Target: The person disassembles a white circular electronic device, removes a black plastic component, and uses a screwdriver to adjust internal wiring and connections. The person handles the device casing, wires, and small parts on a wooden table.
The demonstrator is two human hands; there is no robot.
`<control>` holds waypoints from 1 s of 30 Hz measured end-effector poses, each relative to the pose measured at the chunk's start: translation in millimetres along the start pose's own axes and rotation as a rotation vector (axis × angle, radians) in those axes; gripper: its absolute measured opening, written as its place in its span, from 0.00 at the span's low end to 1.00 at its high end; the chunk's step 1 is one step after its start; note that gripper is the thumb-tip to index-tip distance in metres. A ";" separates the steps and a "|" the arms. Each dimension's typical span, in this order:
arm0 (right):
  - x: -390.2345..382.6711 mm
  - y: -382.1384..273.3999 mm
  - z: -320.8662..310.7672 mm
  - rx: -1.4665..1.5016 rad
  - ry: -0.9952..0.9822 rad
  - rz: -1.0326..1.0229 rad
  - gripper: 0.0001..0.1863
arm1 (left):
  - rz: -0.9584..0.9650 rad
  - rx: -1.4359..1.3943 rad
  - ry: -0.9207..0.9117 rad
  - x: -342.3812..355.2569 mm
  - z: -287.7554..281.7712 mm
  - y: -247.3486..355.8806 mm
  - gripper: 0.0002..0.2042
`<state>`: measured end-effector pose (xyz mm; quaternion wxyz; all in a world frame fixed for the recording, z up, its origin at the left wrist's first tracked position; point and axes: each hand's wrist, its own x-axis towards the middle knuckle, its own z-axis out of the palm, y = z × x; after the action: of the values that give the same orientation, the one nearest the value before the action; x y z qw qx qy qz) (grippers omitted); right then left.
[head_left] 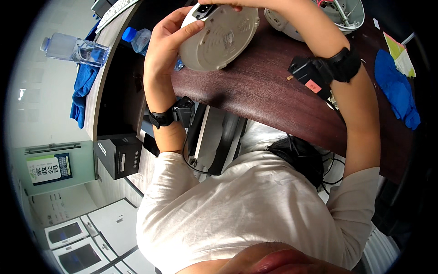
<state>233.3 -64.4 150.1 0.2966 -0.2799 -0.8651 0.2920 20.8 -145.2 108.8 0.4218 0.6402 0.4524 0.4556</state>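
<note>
A white round plastic appliance base (223, 41) with slots and a black power socket (204, 10) at its rim is raised at an angle above the dark wooden table. My left hand (169, 36) is closed around its left edge, the thumb pressed on it beside the socket. At the top edge of the view my right hand (235, 3) is mostly cut off. Its visible fingers are at the base's upper rim, by the socket. Right of the base are another white round part (282, 23) and a white open housing (353, 25) with pink wires and metal parts inside.
The dark table (273, 96) curves across in front of me. Blue cloth (394, 86) lies at its right. On the left are a blue-capped bottle (138, 40), a larger clear bottle (80, 49) on a ledge, and a black box (117, 155). Black cables (335, 171) hang near my lap.
</note>
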 end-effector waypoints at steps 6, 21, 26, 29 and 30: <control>-4.5 4.5 4.6 -0.100 0.101 -0.028 0.17 | 0.096 -0.010 0.026 -3.1 7.8 -2.3 0.20; -32.1 4.6 18.8 -0.064 0.215 -0.073 0.16 | 0.019 0.127 -0.058 -17.7 23.2 0.1 0.29; -42.7 -0.3 14.8 0.005 0.176 -0.078 0.15 | -0.007 -0.144 -0.151 -19.5 15.4 -7.2 0.29; -47.2 -4.2 13.0 0.005 0.153 -0.061 0.15 | -0.044 -0.373 -0.220 -14.8 11.6 -16.0 0.26; -48.3 -4.5 12.5 0.016 0.140 -0.070 0.15 | -0.103 -0.506 -0.252 -11.6 10.9 -19.1 0.25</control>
<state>255.8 -103.5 128.1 0.3683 -0.2671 -0.8492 0.2681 25.5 -153.3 85.7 0.6437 0.5424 0.3003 0.4486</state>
